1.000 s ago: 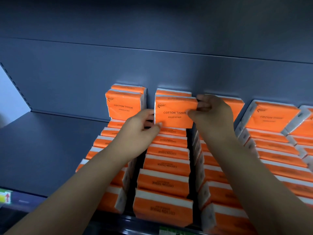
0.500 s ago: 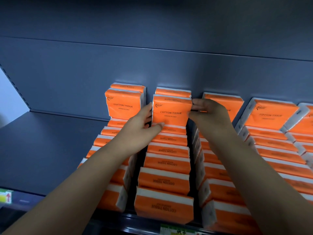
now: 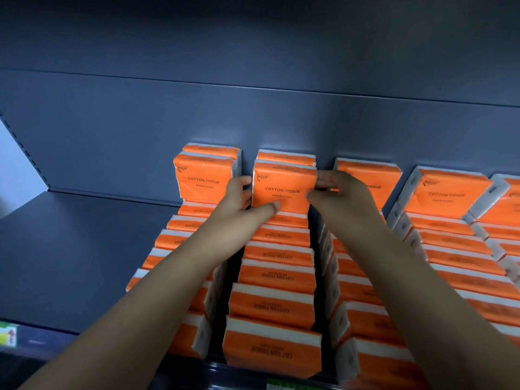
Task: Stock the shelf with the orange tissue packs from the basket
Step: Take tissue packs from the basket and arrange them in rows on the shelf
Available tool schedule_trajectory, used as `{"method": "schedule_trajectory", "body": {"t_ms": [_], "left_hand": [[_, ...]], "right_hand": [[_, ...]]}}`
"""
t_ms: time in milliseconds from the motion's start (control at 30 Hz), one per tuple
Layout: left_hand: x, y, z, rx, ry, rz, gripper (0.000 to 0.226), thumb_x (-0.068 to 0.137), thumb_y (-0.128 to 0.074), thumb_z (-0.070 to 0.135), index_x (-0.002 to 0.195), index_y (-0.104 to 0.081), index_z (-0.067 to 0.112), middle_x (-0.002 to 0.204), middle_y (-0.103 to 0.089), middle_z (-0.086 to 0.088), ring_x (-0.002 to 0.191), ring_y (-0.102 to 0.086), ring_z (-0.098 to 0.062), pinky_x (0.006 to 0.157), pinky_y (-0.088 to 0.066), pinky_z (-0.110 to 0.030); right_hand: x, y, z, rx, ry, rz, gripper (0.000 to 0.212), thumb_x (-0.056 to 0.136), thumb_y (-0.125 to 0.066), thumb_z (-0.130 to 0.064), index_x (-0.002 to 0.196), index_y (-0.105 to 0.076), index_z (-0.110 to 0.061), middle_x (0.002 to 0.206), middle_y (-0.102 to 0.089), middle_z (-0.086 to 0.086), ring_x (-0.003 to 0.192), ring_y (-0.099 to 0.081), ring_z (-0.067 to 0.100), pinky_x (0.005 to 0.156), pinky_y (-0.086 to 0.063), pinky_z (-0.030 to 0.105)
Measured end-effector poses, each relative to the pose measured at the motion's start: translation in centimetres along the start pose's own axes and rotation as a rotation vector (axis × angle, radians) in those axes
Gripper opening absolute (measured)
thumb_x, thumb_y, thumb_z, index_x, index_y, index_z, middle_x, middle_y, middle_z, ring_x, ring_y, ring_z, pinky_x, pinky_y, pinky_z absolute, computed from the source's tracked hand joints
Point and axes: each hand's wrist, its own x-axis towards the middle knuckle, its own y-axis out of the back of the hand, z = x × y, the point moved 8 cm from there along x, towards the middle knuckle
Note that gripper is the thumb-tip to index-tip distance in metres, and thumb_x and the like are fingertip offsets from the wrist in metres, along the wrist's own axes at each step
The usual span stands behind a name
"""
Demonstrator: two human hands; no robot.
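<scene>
The tissue pack (image 3: 282,188) in hand stands upright at the far end of the second row from the left on the shelf (image 3: 84,249), just in front of another upright pack (image 3: 285,156). The left hand (image 3: 239,202) grips its left edge, thumb across the lower face; the right hand (image 3: 337,194) pinches its right edge. Judged light, soft and slippery in its film wrap, so best held by both short ends. Five rows show; six packs lie flat nearer in this row. The basket is not in view.

Dim, bluish light; soft, curved edges.
</scene>
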Motion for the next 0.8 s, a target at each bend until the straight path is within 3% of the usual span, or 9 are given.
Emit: {"method": "schedule_trajectory", "body": {"t_ms": [167,267,467,567,633,700,800], "left_hand": [[0.3,-0.2,-0.1,0.018,-0.003,0.017,0.062,0.087,-0.076,0.044,0.137,-0.04,0.039,0.128,-0.065,0.018,0.117,-0.065,-0.001,0.107,-0.052,-0.04],[0.3,-0.3,0.0,0.054,-0.006,0.02,0.063,0.086,-0.075,0.046,0.138,-0.04,0.041,0.127,-0.065,0.019,0.108,-0.066,0.006,0.104,-0.053,-0.038],[-0.7,-0.7,0.8,0.129,-0.051,0.053,0.043,0.1,-0.067,0.028,0.13,-0.044,0.048,0.116,-0.064,0.025,0.096,-0.062,0.021,0.089,-0.05,-0.018],[-1.5,-0.8,1.5,0.206,-0.077,0.07,0.038,0.1,-0.065,0.026,0.11,-0.048,0.058,0.116,-0.065,0.025,0.104,-0.063,0.013,0.094,-0.05,-0.021],[-1.9,-0.9,1.8,0.278,-0.111,0.091,0.04,0.1,-0.064,0.024,0.108,-0.046,0.059,0.116,-0.065,0.025,0.108,-0.062,0.009,0.097,-0.05,-0.023],[-2.3,-1.2,2.0,0.341,-0.139,0.103,0.038,0.098,-0.064,0.026,0.12,-0.048,0.053,0.119,-0.066,0.02,0.11,-0.063,0.003,0.097,-0.052,-0.027],[-2.7,-1.7,2.2,0.496,-0.188,0.102,0.048,0.095,-0.066,0.032,0.138,-0.045,0.03,0.125,-0.063,0.008,0.112,-0.062,-0.011,0.097,-0.052,-0.036]], "right_hand": [[0.1,0.0,0.0,0.008,0.003,-0.012,0.024,0.091,-0.059,-0.009,0.097,-0.076,-0.024,0.091,-0.076,-0.012,0.087,-0.069,0.01,0.09,-0.059,0.039],[0.1,0.0,0.2,0.012,0.0,-0.008,0.021,0.092,-0.059,-0.009,0.098,-0.075,-0.021,0.093,-0.076,-0.006,0.088,-0.068,0.016,0.089,-0.057,0.042],[0.0,0.1,0.1,-0.025,0.012,0.001,0.016,0.095,-0.06,-0.018,0.102,-0.074,-0.015,0.096,-0.074,0.001,0.09,-0.065,0.018,0.093,-0.054,0.044],[-0.2,-0.1,-0.1,-0.063,0.061,-0.008,0.016,0.094,-0.058,-0.017,0.101,-0.073,-0.014,0.096,-0.073,0.004,0.089,-0.064,0.018,0.09,-0.054,0.039],[-0.5,-0.1,-0.5,-0.161,0.149,0.02,0.012,0.093,-0.059,-0.016,0.096,-0.07,-0.013,0.091,-0.071,0.003,0.086,-0.061,0.015,0.083,-0.051,0.033],[-0.7,-0.1,-0.8,-0.312,0.242,0.079,0.005,0.092,-0.06,-0.019,0.087,-0.061,-0.017,0.086,-0.064,-0.002,0.081,-0.054,0.013,0.069,-0.044,0.024],[-1.2,0.2,-1.3,-0.49,0.325,0.187,0.015,0.091,-0.06,-0.022,0.087,-0.046,-0.02,0.09,-0.053,-0.003,0.08,-0.043,0.014,0.06,-0.025,0.012]]}}
